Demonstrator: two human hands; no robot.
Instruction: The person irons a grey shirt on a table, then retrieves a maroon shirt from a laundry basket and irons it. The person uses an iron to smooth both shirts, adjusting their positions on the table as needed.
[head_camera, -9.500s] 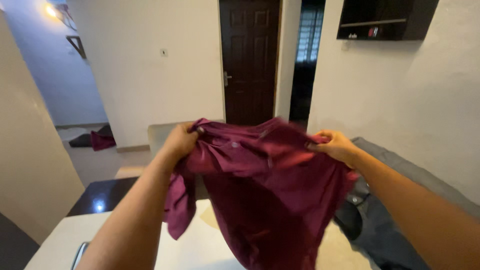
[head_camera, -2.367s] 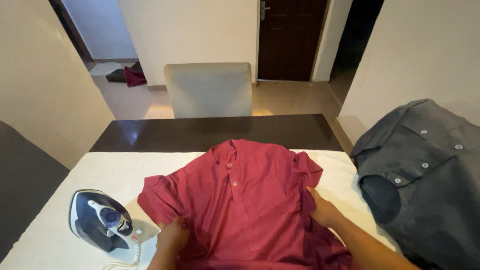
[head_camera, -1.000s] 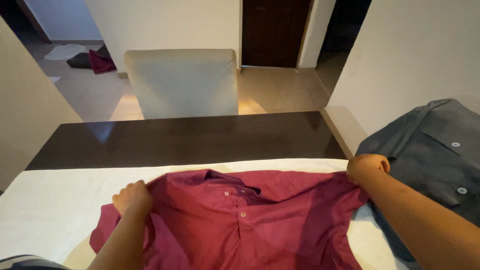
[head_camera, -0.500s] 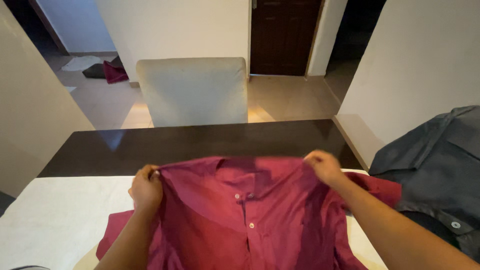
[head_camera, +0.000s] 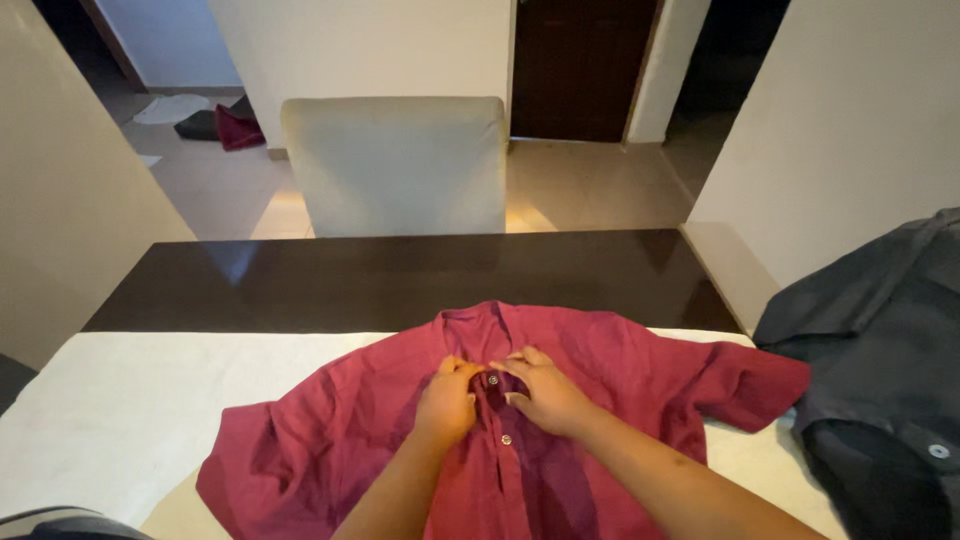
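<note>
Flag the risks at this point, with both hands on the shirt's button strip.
1. Both hands, left hand and right hand, pinch at the top button of the maroon shirt; pulling could loosen it.
2. An iron shows at the lower left edge; a loose sleeve might drag against it.
3. The grey shirt lies close; sleeves could tangle.

head cam | looks down and forward, close over table (head_camera: 400, 280) | faces chair (head_camera: 395, 165), doorway beyond

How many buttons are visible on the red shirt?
2: one button between the fingertips, one button lower on the placket. Others may be hidden under the hands.
</note>
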